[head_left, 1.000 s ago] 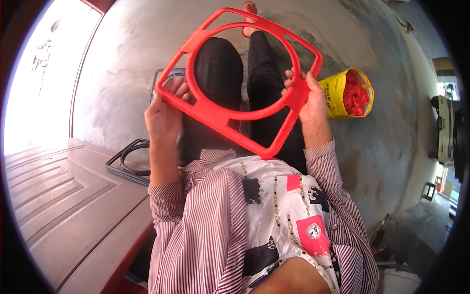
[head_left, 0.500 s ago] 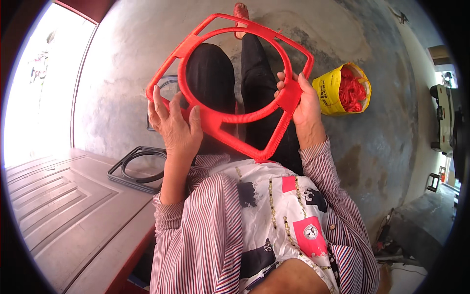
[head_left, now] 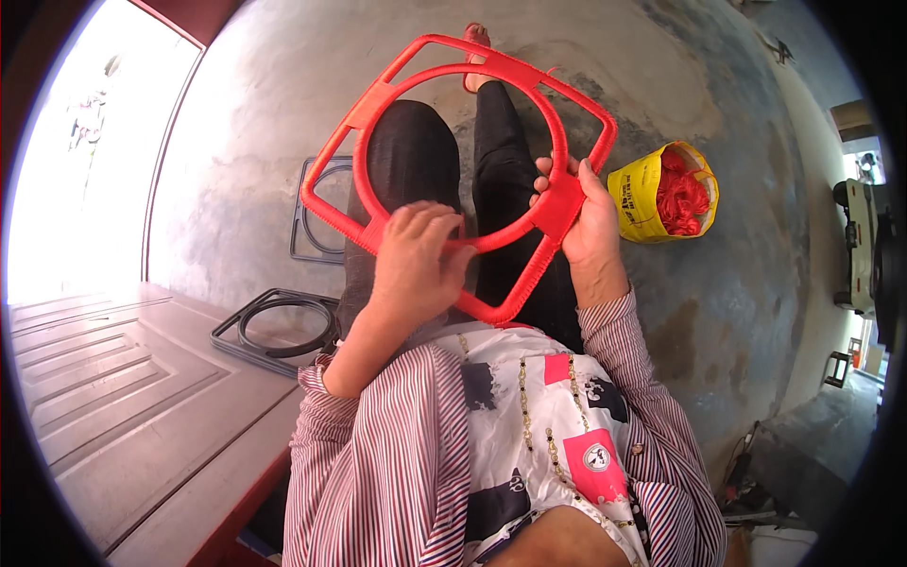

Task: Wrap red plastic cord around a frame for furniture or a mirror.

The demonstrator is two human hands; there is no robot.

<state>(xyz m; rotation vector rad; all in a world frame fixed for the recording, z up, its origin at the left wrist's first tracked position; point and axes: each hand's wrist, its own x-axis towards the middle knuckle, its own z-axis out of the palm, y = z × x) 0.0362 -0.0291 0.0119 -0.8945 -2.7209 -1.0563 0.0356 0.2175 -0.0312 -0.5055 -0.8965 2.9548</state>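
A red frame [head_left: 559, 203], rounded-square outside with a round ring inside and joined by broad bands, is held tilted above my lap. Its surface looks wrapped in red strip, with ridges along the edges. My right hand [head_left: 592, 222] grips it by the band at its right, thumb on top and fingers through the ring. My left hand [head_left: 416, 260] is in front of the lower left band and covers part of it. The fingers of that hand are bent, with the thumb apart from them; nothing shows between them, and any contact with the frame is hidden.
A yellow bag [head_left: 638, 200] full of red strips [head_left: 682, 198] stands on the floor at the right. One bare grey frame [head_left: 274, 331] lies on the panelled table [head_left: 142, 397] at the left. Another grey frame [head_left: 307, 227] is on the floor beside my leg.
My left hand has come off the frame's left side and moved right, across its lower left band. The red frame has shifted slightly right and down, with my right hand still gripping it.
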